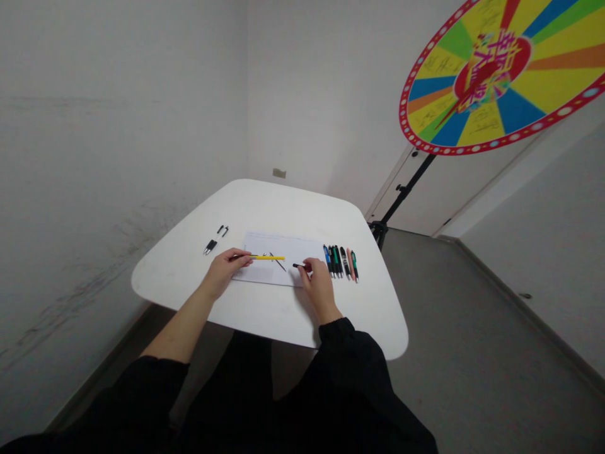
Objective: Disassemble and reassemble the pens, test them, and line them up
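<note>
My left hand point(227, 267) is closed on a yellow pen barrel point(270, 257), which points right over a white sheet of paper point(265, 276). My right hand point(317, 280) pinches a short black pen part point(297, 265), its tip facing the yellow barrel across a small gap. On the paper between the hands lies a thin dark refill point(280, 263), slanted, partly behind the barrel. Tiny pieces near it are too small to name. Right of the paper, a row of several pens point(336, 261) in blue, green, black and pink lies close to my right hand.
Several black-and-clear pen pieces point(215, 241) lie at the left of the white table point(283, 205). A colourful prize wheel point(510, 75) on a black stand point(401, 195) rises behind the table at the right. Walls stand close at the left and back.
</note>
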Motion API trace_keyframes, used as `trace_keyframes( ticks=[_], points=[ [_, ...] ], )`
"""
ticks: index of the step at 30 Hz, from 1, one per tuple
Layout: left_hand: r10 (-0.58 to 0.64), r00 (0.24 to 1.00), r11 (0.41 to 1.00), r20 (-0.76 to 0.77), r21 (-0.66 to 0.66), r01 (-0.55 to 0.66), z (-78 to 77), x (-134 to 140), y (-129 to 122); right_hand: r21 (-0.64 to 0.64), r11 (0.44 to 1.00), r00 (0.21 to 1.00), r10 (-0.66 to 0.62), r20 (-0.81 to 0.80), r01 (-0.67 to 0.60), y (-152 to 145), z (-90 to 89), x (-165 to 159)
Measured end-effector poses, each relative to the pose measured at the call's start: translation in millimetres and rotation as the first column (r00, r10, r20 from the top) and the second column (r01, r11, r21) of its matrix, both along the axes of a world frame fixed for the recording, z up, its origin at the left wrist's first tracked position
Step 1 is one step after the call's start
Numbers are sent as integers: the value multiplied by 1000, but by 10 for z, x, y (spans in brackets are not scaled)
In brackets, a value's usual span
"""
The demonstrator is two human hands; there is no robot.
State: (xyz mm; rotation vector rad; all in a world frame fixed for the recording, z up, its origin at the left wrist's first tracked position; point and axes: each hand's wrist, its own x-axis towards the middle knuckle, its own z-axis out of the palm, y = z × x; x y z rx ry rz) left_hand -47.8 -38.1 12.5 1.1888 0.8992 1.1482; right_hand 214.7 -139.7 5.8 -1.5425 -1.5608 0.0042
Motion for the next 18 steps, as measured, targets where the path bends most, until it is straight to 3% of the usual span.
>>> trace_keyframes(
  ticks=[3,6,18],
  points=[
    [2,1000,1000,-7,0,-2,5,2,0,40,995,964,99,-248,-91,-3,24,-1],
    [-12,1000,1000,-20,14,12,18,3,-12,71,988,929,151,-337,-135,-14,67,-10],
    [-49,995,997,-92,49,54,84,5,-70,75,988,926,154,-345,-137,-23,107,-61]
  ],
)
